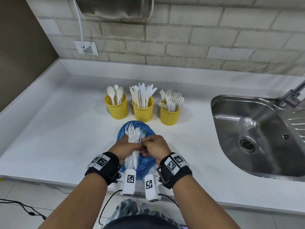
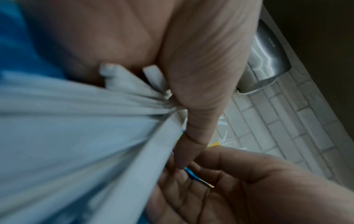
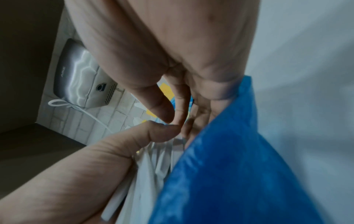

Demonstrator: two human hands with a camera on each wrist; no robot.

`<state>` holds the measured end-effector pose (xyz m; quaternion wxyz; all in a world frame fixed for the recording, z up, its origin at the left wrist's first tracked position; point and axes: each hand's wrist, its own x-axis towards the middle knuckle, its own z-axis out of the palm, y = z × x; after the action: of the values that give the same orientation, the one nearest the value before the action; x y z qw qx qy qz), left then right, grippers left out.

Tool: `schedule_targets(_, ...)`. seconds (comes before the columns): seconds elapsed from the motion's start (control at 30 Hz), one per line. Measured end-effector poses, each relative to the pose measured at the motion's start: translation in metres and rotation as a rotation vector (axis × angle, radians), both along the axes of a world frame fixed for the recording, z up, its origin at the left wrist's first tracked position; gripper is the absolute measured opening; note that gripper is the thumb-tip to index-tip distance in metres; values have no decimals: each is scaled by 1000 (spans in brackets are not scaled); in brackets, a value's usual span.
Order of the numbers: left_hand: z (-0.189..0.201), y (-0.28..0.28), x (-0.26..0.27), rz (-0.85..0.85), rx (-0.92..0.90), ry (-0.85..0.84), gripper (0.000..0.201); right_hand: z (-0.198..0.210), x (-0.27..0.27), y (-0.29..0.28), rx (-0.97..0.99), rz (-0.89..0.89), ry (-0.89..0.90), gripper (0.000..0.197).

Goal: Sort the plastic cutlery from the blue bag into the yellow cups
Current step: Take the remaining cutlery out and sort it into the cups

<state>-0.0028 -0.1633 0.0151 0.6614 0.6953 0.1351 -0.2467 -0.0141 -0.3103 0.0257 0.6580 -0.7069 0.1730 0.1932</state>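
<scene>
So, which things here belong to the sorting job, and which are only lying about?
Job: blue bag, bundle of white cutlery gripped by the left hand, right hand, three yellow cups.
Lying about: sink, wall socket, hand dryer.

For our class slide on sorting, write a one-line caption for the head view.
Left hand grips a bundle of white plastic forks over the blue bag; right hand picks at it.

Cutlery bundle (image 1: 134, 138) middle hidden under left hand (image 1: 125, 148) and right hand (image 1: 155, 147); handle ends blurred in both wrist views. Blue bag (image 1: 143, 167) mostly covered. Sink (image 1: 257, 138) cut off at right edge. Right fingertips not visible from head view.
</scene>
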Motion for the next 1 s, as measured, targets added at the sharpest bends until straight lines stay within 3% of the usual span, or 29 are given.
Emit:
schedule_targets(0.07, 2, -1, -1, -32, 12, -4, 69, 1, 0, 0, 11, -12, 4, 24)
schedule_targets(0.17, 7, -1, -5, 5, 77, -55, 47, 3, 0, 1, 31, -27, 21, 24)
schedule_targets(0.33, 7, -1, -6, 13, 114, -90, 50, 9, 2, 0, 52, -52, 32, 13)
schedule_targets(0.43, 9, -1, -7, -9, 137, -104, 40, 11, 1, 0, 41, -30, 48, 12)
schedule_targets(0.53, 6, 3, -7, -77, 177, -129, 42, 12, 0, 0, 17, 9, 58, 17)
schedule_targets(0.6, 5, 6, -6, -106, 247, -131, 46, 10, 2, -1, -103, 19, -31, 17)
schedule_targets(0.7, 9, 6, -5, -188, 334, -152, 52, 13, 2, -8, -450, 60, -260, 17)
schedule_targets(0.83, 12, 7, -4, -303, 424, -207, 55, 20, 4, -16, -512, 149, -351, 56)
schedule_targets(1.0, 18, 9, -2, -397, 530, -274, 69, 16, 11, -23, -620, 202, -426, 33)
